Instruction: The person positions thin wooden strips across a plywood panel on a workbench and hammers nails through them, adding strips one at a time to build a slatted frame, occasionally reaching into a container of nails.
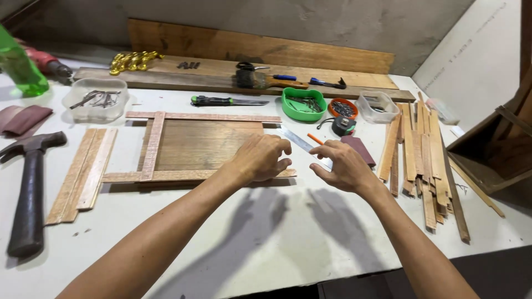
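While both arms are reaching in from six o'clock, the left hand is pressing down with curled fingers on the right end of a wooden frame at the centre of the white table. At three o'clock of it, the right hand is pinching a metal ruler lying slanted beside the frame. Farther toward three o'clock, wood strips are lying piled; at nine o'clock, a hammer is resting.
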